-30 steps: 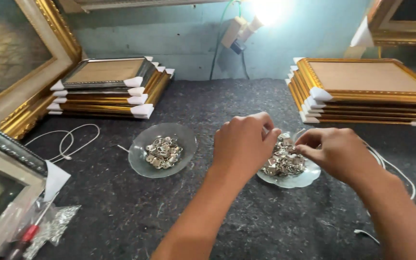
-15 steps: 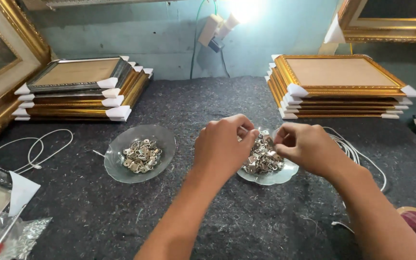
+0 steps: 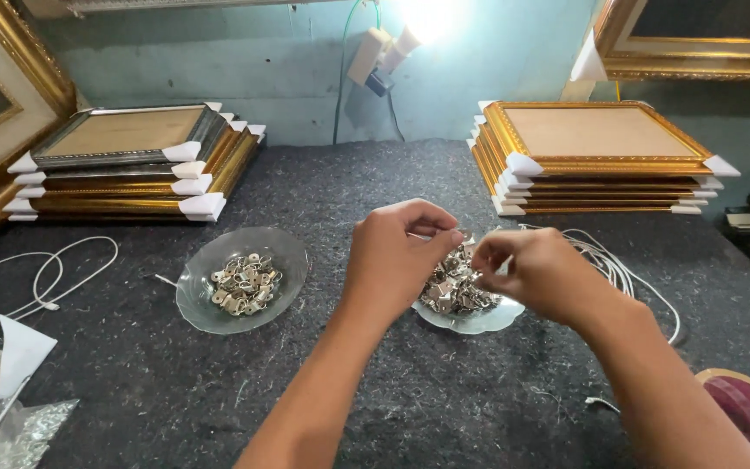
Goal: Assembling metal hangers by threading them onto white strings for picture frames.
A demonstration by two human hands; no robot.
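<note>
My left hand (image 3: 395, 258) and my right hand (image 3: 537, 271) meet over a glass dish (image 3: 479, 318) heaped with small silver metal hangers (image 3: 455, 288). The fingertips of both hands pinch at a small metal hanger piece (image 3: 464, 237) held between them, just above the heap. A second glass dish (image 3: 242, 279) to the left holds a smaller pile of the same metal pieces (image 3: 243, 284). Both dishes rest on a dark felt-covered table (image 3: 392, 391).
Stacks of gold picture frames with white corner guards stand at back left (image 3: 136, 161) and back right (image 3: 592, 156). White cord lies at left (image 3: 54, 274) and right (image 3: 618, 269). A tape roll (image 3: 744, 412) sits at the lower right, plastic bags (image 3: 19, 430) at the lower left.
The view has shifted slightly and the hands have drawn closer together over the right dish, fingertips now meeting on a small metal piece.
</note>
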